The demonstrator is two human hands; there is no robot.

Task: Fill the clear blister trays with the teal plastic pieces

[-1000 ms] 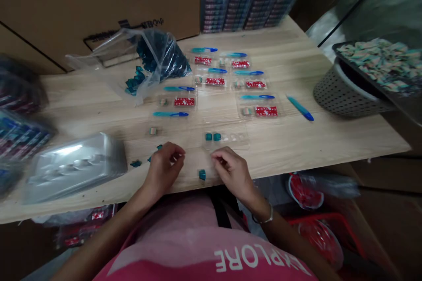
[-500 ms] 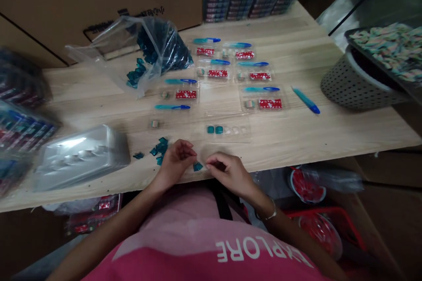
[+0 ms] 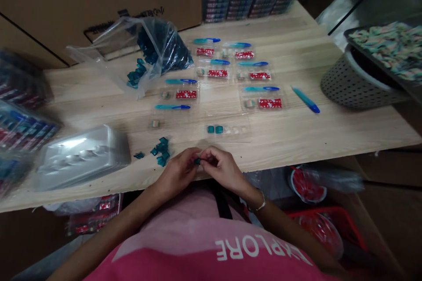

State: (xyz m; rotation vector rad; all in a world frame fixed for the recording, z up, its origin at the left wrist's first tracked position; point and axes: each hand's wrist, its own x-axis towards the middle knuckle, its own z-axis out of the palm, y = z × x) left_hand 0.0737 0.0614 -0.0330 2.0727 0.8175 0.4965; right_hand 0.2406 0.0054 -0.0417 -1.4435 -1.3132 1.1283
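Note:
My left hand (image 3: 180,164) and my right hand (image 3: 217,164) meet at the front edge of the table, fingers closed together around one small shiny teal piece (image 3: 197,161). The fingers partly cover it. Several loose pieces of the same teal kind lie in a little pile (image 3: 161,151) just left of my left hand, and a single one (image 3: 139,155) lies farther left. Beyond my hands is a clear plastic tray (image 3: 231,136), with two teal cubes (image 3: 215,129) in its row of small hollows.
Several clear trays with blue pens and red packets (image 3: 217,73) lie behind. A loose pen (image 3: 306,99) is at right, near a grey perforated basket (image 3: 356,81). Stacked clear trays (image 3: 85,153) stand left. A plastic bag (image 3: 165,48) of teal pieces leans against a cardboard box (image 3: 99,0).
My hands have come together; my right hand moved left and a little up. The teal piece that lay between them on the table is now held in the fingers of both.

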